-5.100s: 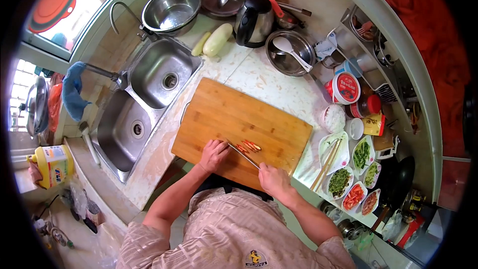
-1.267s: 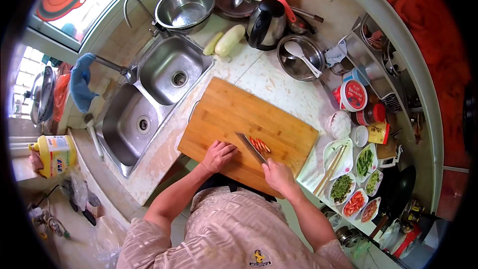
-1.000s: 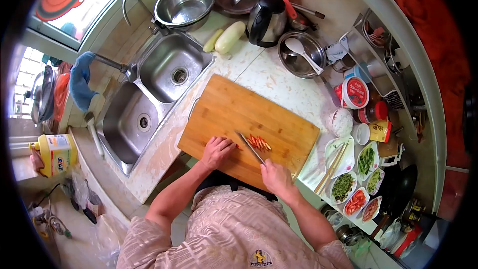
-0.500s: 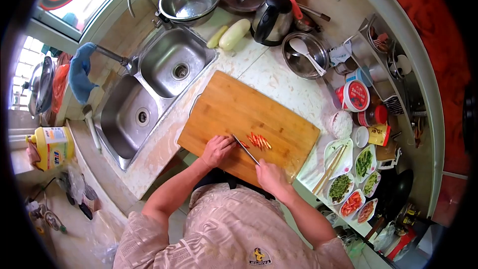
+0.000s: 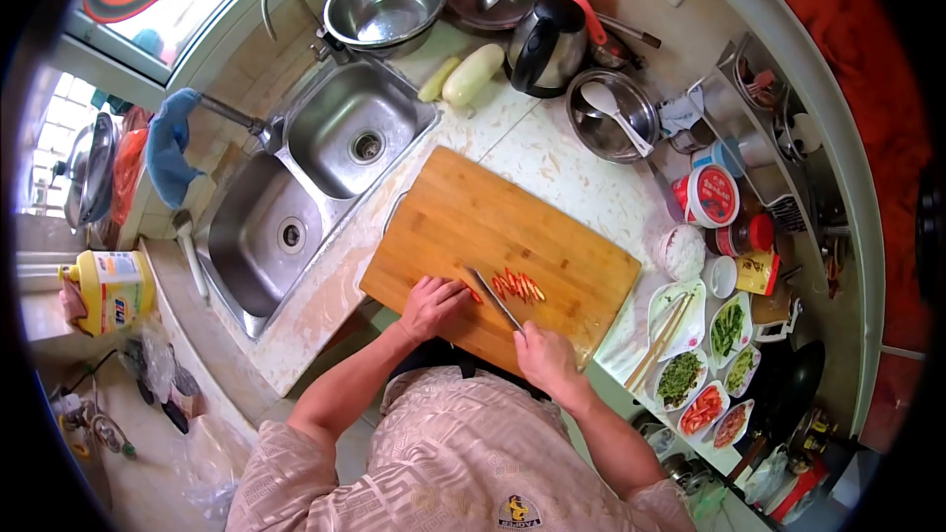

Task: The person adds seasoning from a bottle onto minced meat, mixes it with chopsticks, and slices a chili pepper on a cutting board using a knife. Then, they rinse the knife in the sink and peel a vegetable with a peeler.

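A wooden cutting board lies on the counter in front of me. My right hand is closed around the handle of a knife, whose blade points up and left across the board. Just right of the blade lie several thin slices of red pepper. My left hand presses with bent fingers on the board's lower left part, against a small red pepper piece beside the blade. The rest of that piece is hidden under the fingertips.
A double steel sink is at the left. Behind the board are two pale gourds, a kettle and a steel bowl. Chopsticks and small plates of chopped food, such as greens, stand at the right.
The knife has moved up and down beside my left fingers. More red slices lie right of the blade than about five seconds ago. The view has shifted slightly.
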Tool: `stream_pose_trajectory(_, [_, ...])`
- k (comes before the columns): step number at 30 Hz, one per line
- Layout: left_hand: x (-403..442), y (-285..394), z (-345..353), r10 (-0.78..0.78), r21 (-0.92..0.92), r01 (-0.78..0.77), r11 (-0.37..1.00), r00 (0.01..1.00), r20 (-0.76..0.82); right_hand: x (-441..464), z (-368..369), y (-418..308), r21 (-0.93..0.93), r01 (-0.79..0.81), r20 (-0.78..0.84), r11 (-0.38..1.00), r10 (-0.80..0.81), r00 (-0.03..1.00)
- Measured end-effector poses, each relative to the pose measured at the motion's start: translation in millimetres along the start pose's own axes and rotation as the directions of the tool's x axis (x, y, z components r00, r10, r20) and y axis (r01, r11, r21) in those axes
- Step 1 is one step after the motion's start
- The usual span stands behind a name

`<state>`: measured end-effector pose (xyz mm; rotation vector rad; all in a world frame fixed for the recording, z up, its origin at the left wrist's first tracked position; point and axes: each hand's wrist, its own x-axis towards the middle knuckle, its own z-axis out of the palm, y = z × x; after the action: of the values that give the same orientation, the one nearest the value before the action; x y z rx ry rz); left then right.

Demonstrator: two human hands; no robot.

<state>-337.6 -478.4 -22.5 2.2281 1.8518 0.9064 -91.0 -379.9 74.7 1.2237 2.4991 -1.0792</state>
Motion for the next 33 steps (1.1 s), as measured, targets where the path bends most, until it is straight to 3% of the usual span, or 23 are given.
stream_pose_trajectory(9, [1.9,-1.3,2.1,0.036,0.017,-0.036,0.999,0.999,-0.003,-12.4,2.0,-5.6,0.021,0.029,0.033,0.999,-0.029,0.999])
stream_pose_trajectory(21, [2.3,-2.4,6.0,0.038,0.02,-0.038,0.999,0.999,-0.012,4.0,6.9,-11.7,-0.037,-0.067,0.155,0.997,0.072,0.985])
stream_pose_trajectory(24, [5.8,0.5,0.7,0.026,0.004,-0.026,1.0,0.998,0.065,4.0,12.7,7.3,0.095,-0.053,0.035,0.994,0.049,0.998])
stream_pose_trajectory(30, [36.4,10.9,25.6,0.083,-0.062,-0.076,0.995,0.989,0.12,-22.6,-0.2,30.0,0.118,-0.228,-0.074,0.967,0.237,0.969])
stream_pose_trajectory(33, [49.1,17.3,29.9,0.13,-0.075,-0.122,0.99,0.986,0.108,-32.3,-14.8,30.8,0.141,-0.228,-0.119,0.963,0.245,0.962])
